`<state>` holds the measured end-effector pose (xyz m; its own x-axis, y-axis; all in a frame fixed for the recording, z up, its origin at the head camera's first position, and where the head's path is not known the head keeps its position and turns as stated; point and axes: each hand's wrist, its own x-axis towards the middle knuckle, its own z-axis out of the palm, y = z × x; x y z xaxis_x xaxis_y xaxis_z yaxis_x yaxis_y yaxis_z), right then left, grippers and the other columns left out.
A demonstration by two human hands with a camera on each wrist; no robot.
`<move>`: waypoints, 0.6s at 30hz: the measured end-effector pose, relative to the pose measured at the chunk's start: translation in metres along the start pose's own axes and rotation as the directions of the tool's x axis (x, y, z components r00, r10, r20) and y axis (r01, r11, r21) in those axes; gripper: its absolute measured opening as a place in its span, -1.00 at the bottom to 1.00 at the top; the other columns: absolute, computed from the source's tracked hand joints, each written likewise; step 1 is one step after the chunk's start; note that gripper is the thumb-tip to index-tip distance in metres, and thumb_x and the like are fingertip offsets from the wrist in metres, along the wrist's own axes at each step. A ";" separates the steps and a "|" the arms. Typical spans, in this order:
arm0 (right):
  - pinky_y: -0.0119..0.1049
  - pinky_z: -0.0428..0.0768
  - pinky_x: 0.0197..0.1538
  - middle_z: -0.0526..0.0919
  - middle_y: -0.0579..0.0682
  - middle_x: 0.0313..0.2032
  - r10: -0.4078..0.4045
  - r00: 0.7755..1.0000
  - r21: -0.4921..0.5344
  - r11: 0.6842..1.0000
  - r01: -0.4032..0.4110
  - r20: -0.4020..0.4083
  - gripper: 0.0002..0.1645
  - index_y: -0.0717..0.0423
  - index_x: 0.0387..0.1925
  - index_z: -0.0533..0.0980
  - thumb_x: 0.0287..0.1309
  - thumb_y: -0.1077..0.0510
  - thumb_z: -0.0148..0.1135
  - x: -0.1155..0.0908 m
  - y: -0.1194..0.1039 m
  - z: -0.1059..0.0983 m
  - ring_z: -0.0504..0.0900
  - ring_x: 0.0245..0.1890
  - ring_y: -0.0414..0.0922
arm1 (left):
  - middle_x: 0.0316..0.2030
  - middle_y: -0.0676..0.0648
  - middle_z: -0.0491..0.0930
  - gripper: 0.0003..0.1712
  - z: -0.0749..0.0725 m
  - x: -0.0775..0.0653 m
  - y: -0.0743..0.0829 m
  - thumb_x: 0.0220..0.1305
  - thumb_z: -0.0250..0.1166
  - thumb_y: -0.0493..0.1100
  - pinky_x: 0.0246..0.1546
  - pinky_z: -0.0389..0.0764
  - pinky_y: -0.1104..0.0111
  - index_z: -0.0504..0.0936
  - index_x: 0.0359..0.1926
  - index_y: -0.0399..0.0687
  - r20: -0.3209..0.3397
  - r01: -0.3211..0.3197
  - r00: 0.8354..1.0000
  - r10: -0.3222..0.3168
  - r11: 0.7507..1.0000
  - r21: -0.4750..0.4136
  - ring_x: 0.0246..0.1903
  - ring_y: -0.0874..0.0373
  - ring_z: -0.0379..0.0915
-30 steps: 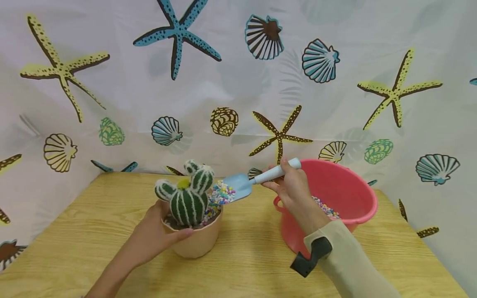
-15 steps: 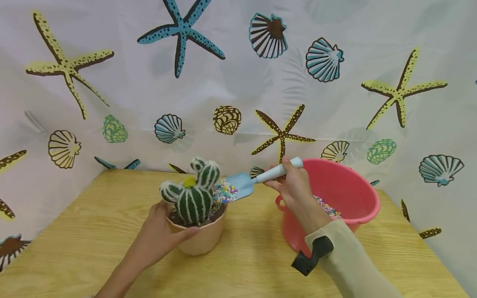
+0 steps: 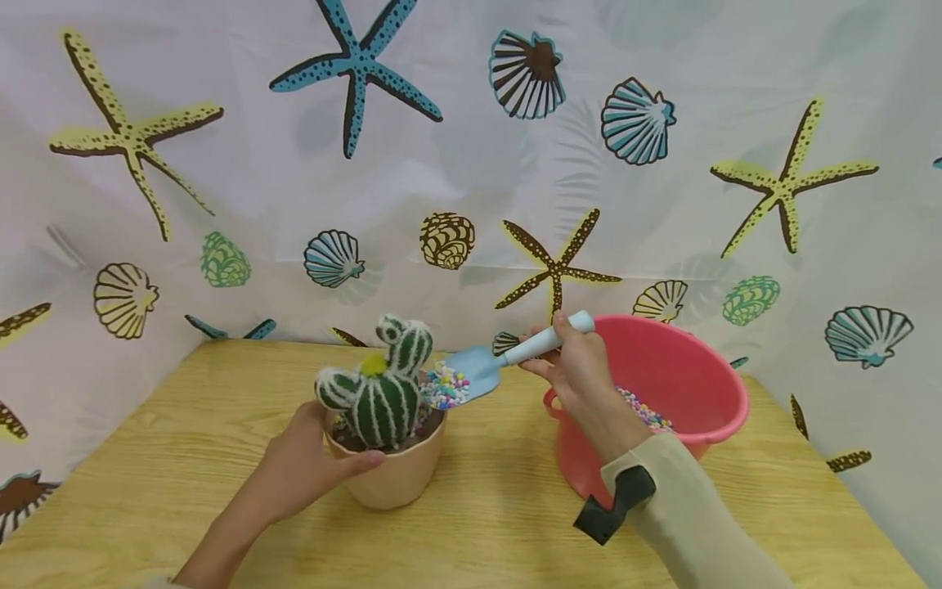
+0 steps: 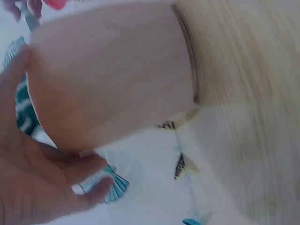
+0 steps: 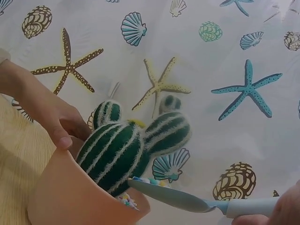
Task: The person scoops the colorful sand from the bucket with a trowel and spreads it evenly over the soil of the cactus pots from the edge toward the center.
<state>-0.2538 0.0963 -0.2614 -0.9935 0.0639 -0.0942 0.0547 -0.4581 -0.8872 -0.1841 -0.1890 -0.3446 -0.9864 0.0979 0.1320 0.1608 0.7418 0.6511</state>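
Observation:
A green, white-striped cactus [image 3: 384, 407] with a yellow flower on top stands in a peach flowerpot [image 3: 397, 476]. My left hand [image 3: 300, 465] grips the pot's left side, thumb across the near rim and fingers behind. In the left wrist view the pot's wall [image 4: 112, 79] fills much of the picture. My right hand [image 3: 581, 368] holds a light-blue trowel [image 3: 478, 370] by its handle. The trowel's blade reaches over the pot's right rim, bearing many multicoloured pebbles [image 3: 446, 386]. In the right wrist view the blade [image 5: 173, 197] lies close beside the cactus; more pebbles [image 5: 127, 201] lie at its base.
A pink bucket [image 3: 670, 352] with a side handle stands right of the pot, partly behind my right forearm. Coloured pebbles [image 3: 642, 411] lie inside it. Both stand on a wooden table [image 3: 500, 523]. A sea-patterned cloth [image 3: 456, 180] hangs behind.
The pot and cactus have shifted slightly to the right, closer over the trowel's blade. My right hand and the trowel stay almost where they were, with pebbles still on the blade.

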 end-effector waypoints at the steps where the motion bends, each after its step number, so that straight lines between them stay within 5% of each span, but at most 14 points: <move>1: 0.22 0.38 0.17 0.35 0.13 -0.22 -0.003 1.000 -0.004 1.000 0.003 -0.002 -0.76 0.20 -0.03 0.20 0.47 0.09 -0.20 0.000 0.000 0.000 0.43 0.03 0.18 | 0.27 -0.44 0.22 0.19 0.002 -0.003 0.004 0.04 0.29 0.40 0.07 0.33 -0.26 0.05 0.38 -0.35 -0.007 0.032 0.999 -0.032 0.999 0.037 0.22 -0.39 0.25; 4: 0.22 0.40 0.15 0.36 0.11 -0.25 -0.006 1.000 -0.019 1.000 0.006 0.000 -0.78 0.19 -0.08 0.21 0.47 0.09 -0.19 0.001 0.001 0.001 0.44 0.02 0.17 | 0.26 -0.49 0.19 0.29 0.008 -0.009 0.014 0.01 0.19 0.52 0.00 0.35 -0.28 0.02 0.38 -0.42 -0.042 0.101 0.994 -0.096 0.984 0.143 0.16 -0.43 0.30; 8: 0.20 0.43 0.14 0.38 0.10 -0.29 -0.011 1.000 -0.042 0.999 0.012 0.014 -0.77 0.21 -0.13 0.25 0.47 0.09 -0.19 0.002 0.003 0.001 0.49 -0.10 0.08 | 0.24 -0.50 0.19 0.31 0.011 -0.011 0.019 -0.02 0.21 0.52 -0.04 0.39 -0.26 0.02 0.37 -0.42 -0.081 0.119 0.991 -0.107 0.981 0.153 0.13 -0.43 0.33; 11: 0.19 0.44 0.13 0.40 0.08 -0.33 -0.018 1.000 -0.052 0.998 0.019 0.017 -0.76 0.21 -0.18 0.26 0.47 0.08 -0.18 0.003 0.004 0.001 0.50 -0.17 0.02 | 0.24 -0.43 0.21 0.19 0.008 -0.007 0.013 0.01 0.33 0.38 0.05 0.39 -0.21 0.07 0.37 -0.33 -0.073 0.032 0.997 -0.030 0.999 0.019 0.18 -0.35 0.31; 15: 0.18 0.45 0.13 0.42 0.07 -0.35 -0.026 0.999 -0.072 0.997 0.028 0.020 -0.77 0.20 -0.20 0.27 0.47 0.09 -0.18 0.003 0.005 0.002 0.51 -0.19 0.00 | 0.28 -0.37 0.19 0.09 0.005 -0.002 0.005 0.03 0.43 0.18 0.17 0.33 -0.17 0.09 0.38 -0.25 -0.039 -0.085 0.996 0.080 0.985 -0.153 0.27 -0.29 0.20; 18: 0.17 0.47 0.12 0.41 0.09 -0.28 -0.050 0.998 -0.129 0.990 0.056 0.045 -0.79 0.19 -0.17 0.25 0.46 0.09 -0.17 0.002 0.005 0.004 0.50 -0.21 -0.05 | 0.31 -0.41 0.13 0.14 0.004 -0.002 0.004 0.04 0.41 0.21 0.17 0.30 -0.21 0.02 0.42 -0.26 -0.017 -0.063 0.998 0.062 0.988 -0.137 0.29 -0.34 0.13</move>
<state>-0.2561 0.0907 -0.2642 -0.9985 0.0469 -0.0288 0.0114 -0.3355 -0.9420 -0.1813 -0.1834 -0.3458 -0.9739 0.1318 0.1849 0.2261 0.6358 0.7380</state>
